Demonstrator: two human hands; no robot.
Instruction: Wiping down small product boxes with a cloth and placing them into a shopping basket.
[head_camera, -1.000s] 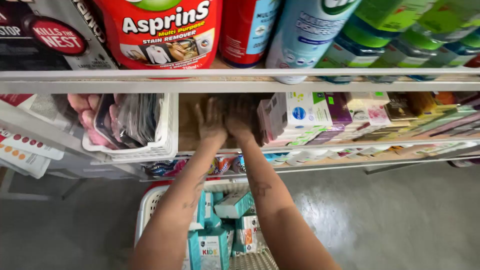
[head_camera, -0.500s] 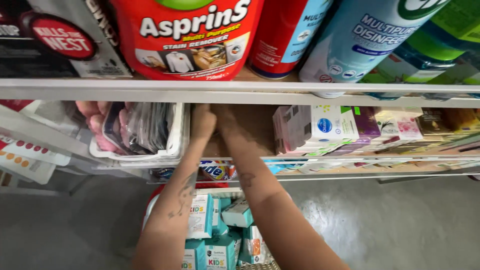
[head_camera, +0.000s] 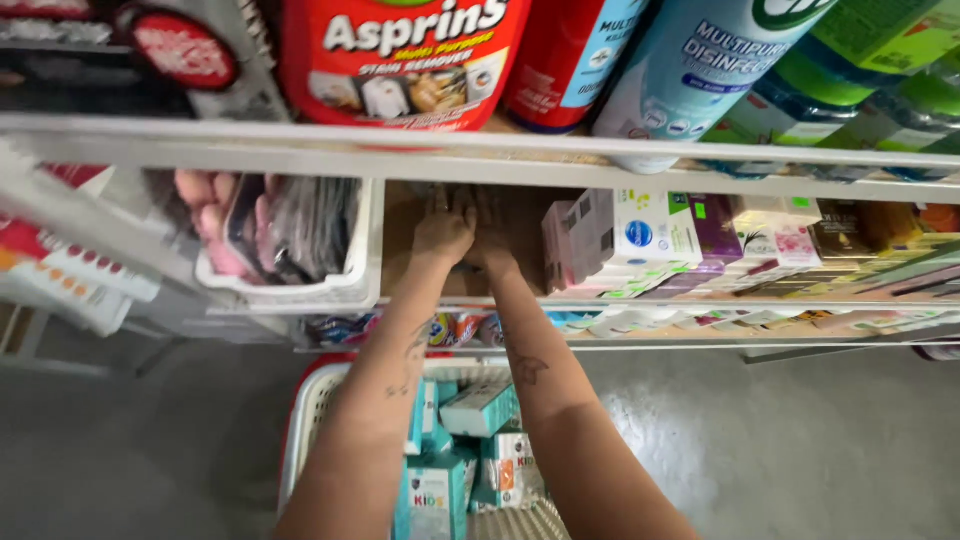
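Observation:
Both my arms reach forward into a bare gap on the middle shelf (head_camera: 400, 225), between a white bin and stacked boxes. My left hand (head_camera: 442, 232) and my right hand (head_camera: 490, 240) sit side by side, touching, deep in the shadow under the upper shelf edge. Their fingers are hidden there, so I cannot tell whether they hold anything. Below my forearms stands a white basket (head_camera: 312, 400) with a red rim, filled with several teal and white cartons (head_camera: 478, 408).
A white bin (head_camera: 345, 285) of dark and pink items sits left of the gap. Stacked small boxes (head_camera: 650, 240) fill the shelf on the right. Large red tubs (head_camera: 400, 50) and bottles (head_camera: 690, 70) stand on the upper shelf. Grey floor (head_camera: 800, 440) lies below.
My hands have pushed deeper into the shelf gap, and the fingers that lay spread in view are now in shadow. The view has shifted slightly closer.

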